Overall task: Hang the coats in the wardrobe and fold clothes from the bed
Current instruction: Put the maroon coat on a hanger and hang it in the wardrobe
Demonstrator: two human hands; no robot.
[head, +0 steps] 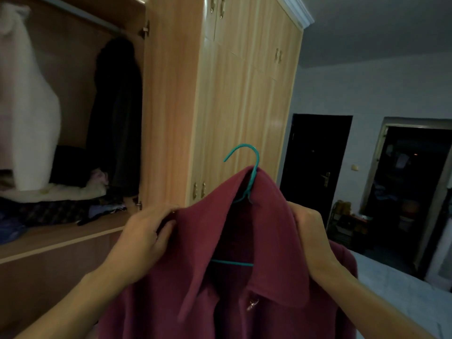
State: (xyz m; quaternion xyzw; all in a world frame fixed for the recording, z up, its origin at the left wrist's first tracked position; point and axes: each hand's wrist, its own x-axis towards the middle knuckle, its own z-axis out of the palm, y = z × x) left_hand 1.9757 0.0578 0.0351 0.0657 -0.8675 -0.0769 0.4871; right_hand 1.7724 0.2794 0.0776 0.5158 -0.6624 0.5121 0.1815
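A maroon coat (269,241) with a wide collar hangs on a teal hanger (247,155), whose hook sticks up above the collar. My left hand (144,238) grips the coat's left shoulder. On the other side my right hand (315,238) grips the right shoulder. I hold the coat up in front of the wooden wardrobe (176,99), just right of its open compartment. Inside, under the rail (80,13), hang a white fluffy garment (27,101) and a dark coat (117,113).
Piled clothes (61,204) lie on the wardrobe's shelf. The right-hand wardrobe doors (244,94) are closed. The bed's edge (396,294) shows at lower right. Beyond it are a dark door (315,167) and an open doorway (411,187) into a cluttered room.
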